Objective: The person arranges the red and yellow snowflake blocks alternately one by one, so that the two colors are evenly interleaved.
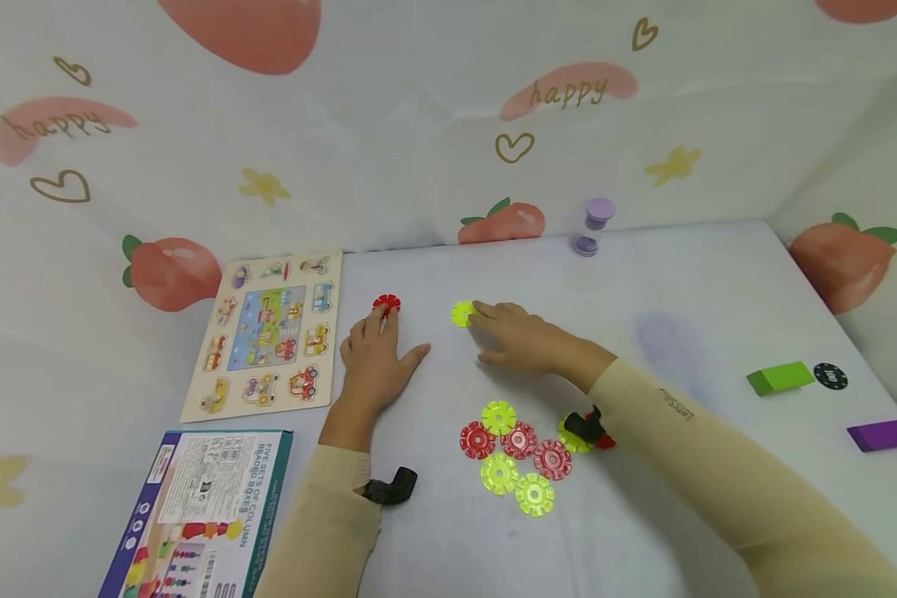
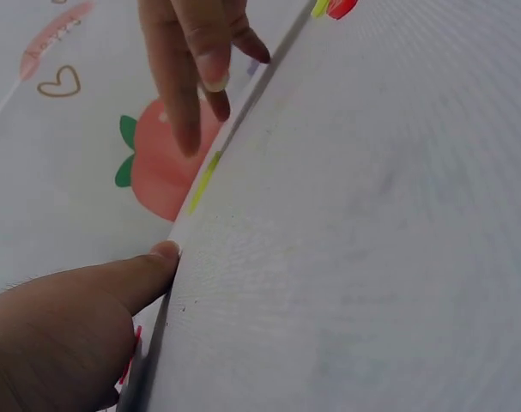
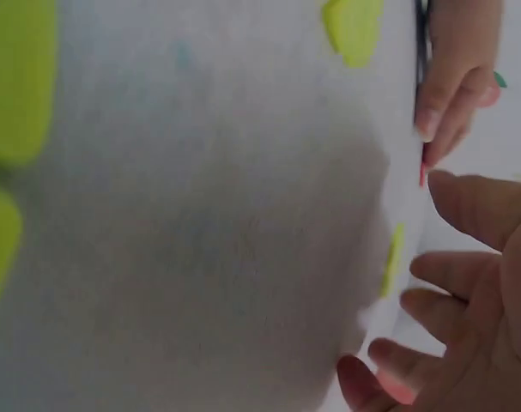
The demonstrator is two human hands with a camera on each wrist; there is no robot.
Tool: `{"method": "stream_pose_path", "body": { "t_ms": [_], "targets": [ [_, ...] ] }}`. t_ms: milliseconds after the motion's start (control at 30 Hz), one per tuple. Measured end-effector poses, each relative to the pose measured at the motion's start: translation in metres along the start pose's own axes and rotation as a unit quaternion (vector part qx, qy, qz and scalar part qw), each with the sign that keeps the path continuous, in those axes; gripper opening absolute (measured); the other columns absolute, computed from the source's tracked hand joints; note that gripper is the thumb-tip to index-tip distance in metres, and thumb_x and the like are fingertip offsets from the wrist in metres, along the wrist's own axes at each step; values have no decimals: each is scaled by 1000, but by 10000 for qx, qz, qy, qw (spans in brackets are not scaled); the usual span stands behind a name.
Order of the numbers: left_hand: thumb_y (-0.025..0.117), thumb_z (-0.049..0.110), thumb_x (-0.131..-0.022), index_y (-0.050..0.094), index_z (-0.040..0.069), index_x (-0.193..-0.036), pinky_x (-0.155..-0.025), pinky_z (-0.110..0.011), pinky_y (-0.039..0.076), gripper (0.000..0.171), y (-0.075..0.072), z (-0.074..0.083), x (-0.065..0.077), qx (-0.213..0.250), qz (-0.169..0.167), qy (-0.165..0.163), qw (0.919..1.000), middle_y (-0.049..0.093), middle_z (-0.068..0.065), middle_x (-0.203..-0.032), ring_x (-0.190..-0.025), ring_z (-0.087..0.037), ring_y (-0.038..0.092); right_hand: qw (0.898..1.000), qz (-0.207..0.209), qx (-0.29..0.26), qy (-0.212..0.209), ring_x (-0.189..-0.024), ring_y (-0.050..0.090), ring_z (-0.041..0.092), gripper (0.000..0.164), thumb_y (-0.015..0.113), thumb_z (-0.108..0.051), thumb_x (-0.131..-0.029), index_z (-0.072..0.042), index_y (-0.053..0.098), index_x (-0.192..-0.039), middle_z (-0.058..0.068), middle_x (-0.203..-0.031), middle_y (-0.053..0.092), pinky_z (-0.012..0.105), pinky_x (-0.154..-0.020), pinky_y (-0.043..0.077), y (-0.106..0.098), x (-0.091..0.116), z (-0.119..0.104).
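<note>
A red notched plastic disc point(image 1: 386, 304) lies on the white table at the upper left. The fingertips of my left hand point(image 1: 374, 370) rest on its near side, fingers extended and thumb spread out. Farther right is a yellow-green notched disc point(image 1: 461, 314), flat on the tabletop. My right hand point(image 1: 525, 339) reaches over its right edge with loosely straight fingers; whether they touch it I cannot tell. In the right wrist view that same disc point(image 3: 393, 260) shows beside the spread fingers of the right hand point(image 3: 466, 300). Neither hand grips anything.
Several yellow-green and red discs point(image 1: 518, 439) lie nearer me, one partly under the right wrist's camera. On the left are a wooden picture puzzle point(image 1: 329, 332) and a bead-toy box point(image 1: 217, 482). A purple sand timer point(image 1: 595, 224), green block point(image 1: 781, 379), black chip point(image 1: 830, 376) and purple block point(image 1: 882, 435) stand right.
</note>
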State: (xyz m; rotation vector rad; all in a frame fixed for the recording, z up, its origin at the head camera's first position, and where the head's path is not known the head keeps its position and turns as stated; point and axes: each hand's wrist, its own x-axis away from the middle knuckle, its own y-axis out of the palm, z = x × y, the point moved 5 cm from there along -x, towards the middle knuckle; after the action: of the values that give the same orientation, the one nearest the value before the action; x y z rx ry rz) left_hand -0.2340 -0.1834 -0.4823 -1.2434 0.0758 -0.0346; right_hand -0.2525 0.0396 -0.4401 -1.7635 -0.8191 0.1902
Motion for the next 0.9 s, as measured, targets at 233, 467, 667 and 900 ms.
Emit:
{"method": "stream_pose_path", "body": {
  "t_ms": [233,467,667,900],
  "targets": [
    [51,64,-87,27,7,-151,-107,-57,12,89,-1,-6,-1,-64,45,-3,10000,11,-11,-158,-142,-34,7,9951,-265,950,-19,-143,8,32,74,53,-52,-94,-22,22,-154,-1,-159,11,61,-105,19,4,-18,-7],
    [48,66,-88,28,12,-151,-107,-57,10,86,0,-5,-1,-57,-6,23,10000,11,-10,-158,-140,-34,11,9918,-171,1256,-142,-144,1,31,73,54,-53,-92,-22,27,-153,0,-159,11,60,-107,17,-2,-46,-22],
    [50,65,-87,29,13,-151,-106,-57,11,85,-1,-6,-2,-107,34,77,9999,13,-9,-157,-140,-33,11,9913,-307,1257,-248,-144,2,28,68,54,-50,-93,-28,27,-152,-5,-159,13,60,-106,17,-1,-64,-37],
    [47,66,-88,27,14,-152,-107,-59,9,85,0,-8,-3,-126,-64,116,9998,10,-5,-159,-143,-30,5,9916,-362,1220,-242,-144,-1,26,66,49,-50,-95,-29,24,-153,-7,-159,10,61,-106,16,4,-70,-43]
  ]
}}
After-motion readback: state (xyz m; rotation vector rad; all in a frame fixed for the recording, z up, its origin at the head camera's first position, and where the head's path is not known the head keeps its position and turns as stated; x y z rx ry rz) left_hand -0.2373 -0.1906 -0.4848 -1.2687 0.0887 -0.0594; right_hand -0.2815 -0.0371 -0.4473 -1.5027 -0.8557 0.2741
